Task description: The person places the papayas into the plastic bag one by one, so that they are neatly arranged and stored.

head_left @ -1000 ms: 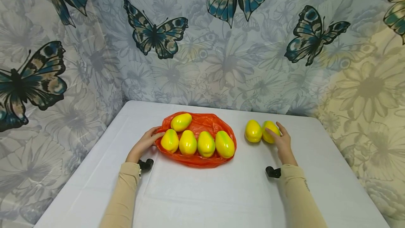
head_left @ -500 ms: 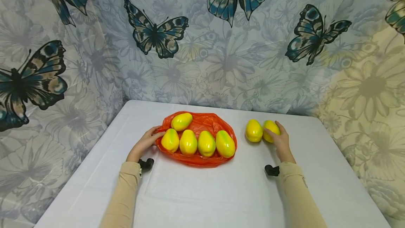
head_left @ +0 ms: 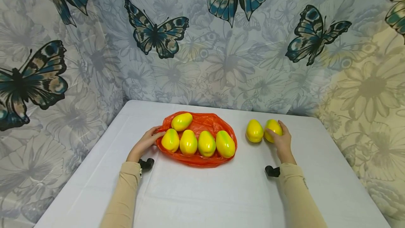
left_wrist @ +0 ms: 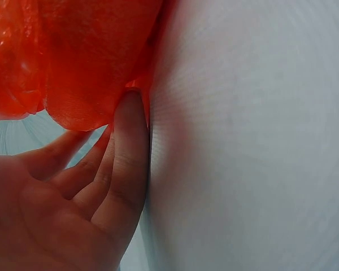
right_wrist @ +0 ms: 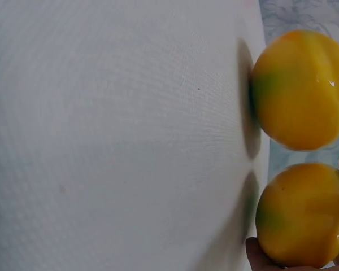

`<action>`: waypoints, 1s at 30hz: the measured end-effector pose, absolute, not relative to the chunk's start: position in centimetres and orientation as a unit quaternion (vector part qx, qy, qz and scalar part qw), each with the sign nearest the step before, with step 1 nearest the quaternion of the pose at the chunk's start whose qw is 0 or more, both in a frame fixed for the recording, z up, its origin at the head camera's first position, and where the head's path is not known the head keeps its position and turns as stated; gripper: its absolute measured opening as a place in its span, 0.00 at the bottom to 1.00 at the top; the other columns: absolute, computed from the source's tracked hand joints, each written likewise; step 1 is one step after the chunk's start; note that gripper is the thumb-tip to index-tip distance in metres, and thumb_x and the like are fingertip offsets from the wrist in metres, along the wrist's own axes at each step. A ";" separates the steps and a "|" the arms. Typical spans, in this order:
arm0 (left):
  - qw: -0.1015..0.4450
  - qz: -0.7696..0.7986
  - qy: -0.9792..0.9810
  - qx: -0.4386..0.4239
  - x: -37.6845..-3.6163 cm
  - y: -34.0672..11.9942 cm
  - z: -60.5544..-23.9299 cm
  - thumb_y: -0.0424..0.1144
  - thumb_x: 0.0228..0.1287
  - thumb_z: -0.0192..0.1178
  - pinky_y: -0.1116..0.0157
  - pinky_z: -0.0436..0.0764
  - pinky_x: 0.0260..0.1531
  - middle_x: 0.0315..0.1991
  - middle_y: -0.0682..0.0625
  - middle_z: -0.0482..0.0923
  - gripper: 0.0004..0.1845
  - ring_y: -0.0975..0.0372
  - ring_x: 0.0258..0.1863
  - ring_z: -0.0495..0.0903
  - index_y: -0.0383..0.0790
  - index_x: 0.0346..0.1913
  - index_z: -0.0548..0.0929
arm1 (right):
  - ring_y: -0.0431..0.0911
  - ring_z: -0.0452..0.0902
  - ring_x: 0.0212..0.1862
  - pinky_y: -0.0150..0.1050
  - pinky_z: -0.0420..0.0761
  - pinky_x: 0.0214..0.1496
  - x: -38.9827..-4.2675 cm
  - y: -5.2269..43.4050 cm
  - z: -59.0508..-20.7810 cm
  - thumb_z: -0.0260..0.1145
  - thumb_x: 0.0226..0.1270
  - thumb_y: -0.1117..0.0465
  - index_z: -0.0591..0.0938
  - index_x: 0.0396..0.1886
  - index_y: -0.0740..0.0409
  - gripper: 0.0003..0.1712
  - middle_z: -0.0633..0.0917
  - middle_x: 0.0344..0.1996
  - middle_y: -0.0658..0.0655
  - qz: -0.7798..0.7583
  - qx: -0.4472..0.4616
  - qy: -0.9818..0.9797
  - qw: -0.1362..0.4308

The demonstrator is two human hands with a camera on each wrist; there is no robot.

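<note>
A shallow red plastic bag [head_left: 199, 163] with its rim rolled open lies left of centre on the table. Several glossy yellow mangoes with green patches are in it, one mango [head_left: 181, 121] behind a front row. At the bag's left side my left hand [head_left: 146, 144] holds the rim, thumb and fingertips against the red film [left_wrist: 96, 51] in the left wrist view. On the right, my right hand [head_left: 283, 143] grips a mango [right_wrist: 302, 217] with fingers and thumb around it. Another mango [head_left: 254, 131] stands just left of it, a narrow gap between them.
A white-covered table [head_left: 202, 196] runs back to a wall hung with butterfly-and-flower cloth [head_left: 227, 66]. Black wrist cameras, one camera [head_left: 146, 164] at the left wrist and one camera [head_left: 272, 171] at the right, sit close above the tabletop.
My right hand and its mango have shifted slightly to the right, widening the gap to the neighbouring mango. My left hand and the bag stay put.
</note>
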State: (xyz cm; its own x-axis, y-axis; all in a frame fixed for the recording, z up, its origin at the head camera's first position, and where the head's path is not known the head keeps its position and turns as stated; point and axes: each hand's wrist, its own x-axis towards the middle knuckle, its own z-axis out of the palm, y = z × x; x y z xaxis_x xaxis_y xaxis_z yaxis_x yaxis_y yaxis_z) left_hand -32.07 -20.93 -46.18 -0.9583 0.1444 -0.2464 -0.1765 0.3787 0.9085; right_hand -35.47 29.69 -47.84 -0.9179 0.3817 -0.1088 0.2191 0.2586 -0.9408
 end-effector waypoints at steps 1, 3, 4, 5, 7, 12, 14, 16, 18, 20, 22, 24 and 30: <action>0.144 0.557 0.818 -0.010 -32.0 -20.9 -46.1 0.49 0.74 0.51 0.71 0.75 0.41 0.72 0.33 0.60 0.36 0.56 0.49 0.75 0.33 0.75 0.55 | 0.58 0.42 0.79 0.56 0.51 0.78 -35.5 29.7 -47.8 0.62 0.70 0.56 0.51 0.79 0.45 0.44 0.47 0.79 0.57 0.579 -0.192 -0.789 0.075; 0.145 0.556 0.819 -0.009 -32.0 -20.9 -46.1 0.49 0.74 0.51 0.71 0.75 0.42 0.72 0.33 0.59 0.36 0.54 0.51 0.74 0.33 0.75 0.54 | 0.57 0.40 0.79 0.55 0.49 0.78 -35.5 29.8 -47.8 0.62 0.69 0.57 0.52 0.79 0.44 0.43 0.47 0.79 0.56 0.583 -0.196 -0.785 0.082; 0.145 0.555 0.819 -0.010 -32.1 -20.9 -46.2 0.49 0.74 0.51 0.71 0.75 0.42 0.72 0.33 0.59 0.36 0.54 0.52 0.74 0.33 0.75 0.54 | 0.56 0.40 0.79 0.55 0.49 0.78 -35.4 29.9 -47.8 0.62 0.69 0.57 0.53 0.79 0.44 0.43 0.46 0.79 0.56 0.585 -0.197 -0.782 0.085; 0.145 0.554 0.820 -0.012 -32.3 -20.9 -46.4 0.49 0.74 0.51 0.71 0.75 0.42 0.72 0.33 0.59 0.36 0.53 0.52 0.74 0.34 0.75 0.54 | 0.56 0.39 0.80 0.55 0.48 0.78 -35.4 30.0 -47.8 0.62 0.69 0.57 0.53 0.78 0.44 0.43 0.46 0.79 0.56 0.585 -0.199 -0.781 0.087; 0.143 0.555 0.819 -0.013 -32.8 -21.2 -47.2 0.50 0.73 0.52 0.70 0.75 0.42 0.72 0.33 0.59 0.37 0.53 0.52 0.74 0.34 0.75 0.54 | 0.55 0.38 0.80 0.54 0.47 0.79 -35.4 30.1 -47.8 0.62 0.69 0.56 0.54 0.78 0.44 0.42 0.46 0.80 0.55 0.587 -0.201 -0.779 0.091; 0.136 0.554 0.821 -0.020 -34.0 -21.7 -49.3 0.56 0.71 0.53 0.70 0.74 0.41 0.73 0.36 0.59 0.40 0.55 0.49 0.74 0.38 0.76 0.54 | 0.53 0.39 0.80 0.52 0.47 0.79 -35.2 30.4 -47.8 0.64 0.69 0.54 0.55 0.78 0.44 0.42 0.48 0.79 0.53 0.596 -0.204 -0.770 0.100; 0.132 0.553 0.823 -0.022 -34.1 -21.7 -49.7 0.58 0.70 0.53 0.70 0.75 0.41 0.72 0.37 0.61 0.40 0.57 0.47 0.75 0.40 0.76 0.55 | 0.53 0.39 0.80 0.52 0.48 0.79 -35.1 30.4 -47.7 0.65 0.68 0.54 0.56 0.77 0.44 0.42 0.49 0.79 0.53 0.601 -0.202 -0.766 0.106; 0.129 0.551 0.824 -0.021 -34.2 -21.8 -49.9 0.59 0.70 0.53 0.70 0.75 0.41 0.72 0.38 0.61 0.40 0.59 0.45 0.75 0.40 0.76 0.55 | 0.53 0.40 0.80 0.52 0.49 0.79 -35.0 30.4 -47.5 0.65 0.68 0.54 0.57 0.77 0.44 0.42 0.49 0.79 0.53 0.604 -0.199 -0.763 0.111; 0.126 0.553 0.823 -0.021 -34.2 -21.8 -50.0 0.58 0.69 0.54 0.70 0.75 0.41 0.71 0.38 0.63 0.40 0.60 0.43 0.76 0.41 0.75 0.56 | 0.52 0.41 0.80 0.52 0.50 0.79 -35.0 30.4 -47.2 0.65 0.67 0.54 0.58 0.77 0.44 0.42 0.50 0.79 0.53 0.606 -0.196 -0.762 0.116; 0.124 0.555 0.823 -0.017 -34.1 -21.8 -50.1 0.58 0.70 0.54 0.69 0.75 0.41 0.71 0.38 0.63 0.39 0.60 0.42 0.76 0.40 0.75 0.57 | 0.52 0.42 0.80 0.51 0.51 0.78 -35.0 30.4 -46.8 0.65 0.67 0.53 0.58 0.77 0.43 0.41 0.50 0.79 0.53 0.608 -0.194 -0.760 0.121; 0.122 0.557 0.821 -0.015 -34.1 -21.8 -50.2 0.57 0.70 0.54 0.69 0.76 0.41 0.71 0.38 0.63 0.39 0.61 0.43 0.76 0.40 0.75 0.57 | 0.51 0.42 0.79 0.50 0.52 0.78 -35.0 30.3 -46.5 0.65 0.67 0.52 0.58 0.77 0.42 0.41 0.50 0.79 0.52 0.611 -0.194 -0.758 0.124; 0.122 0.561 0.819 -0.017 -34.2 -21.9 -50.2 0.57 0.70 0.54 0.69 0.76 0.40 0.71 0.38 0.63 0.38 0.61 0.43 0.76 0.41 0.75 0.57 | 0.51 0.44 0.79 0.49 0.53 0.78 -35.0 30.2 -46.0 0.65 0.67 0.52 0.59 0.77 0.41 0.41 0.51 0.79 0.52 0.613 -0.194 -0.755 0.128; 0.124 0.563 0.817 -0.012 -34.2 -21.9 -50.1 0.57 0.70 0.54 0.70 0.76 0.40 0.71 0.37 0.62 0.39 0.62 0.41 0.76 0.40 0.75 0.56 | 0.50 0.52 0.76 0.48 0.59 0.76 -35.0 29.7 -44.6 0.66 0.66 0.50 0.58 0.76 0.41 0.42 0.53 0.78 0.52 0.625 -0.196 -0.744 0.135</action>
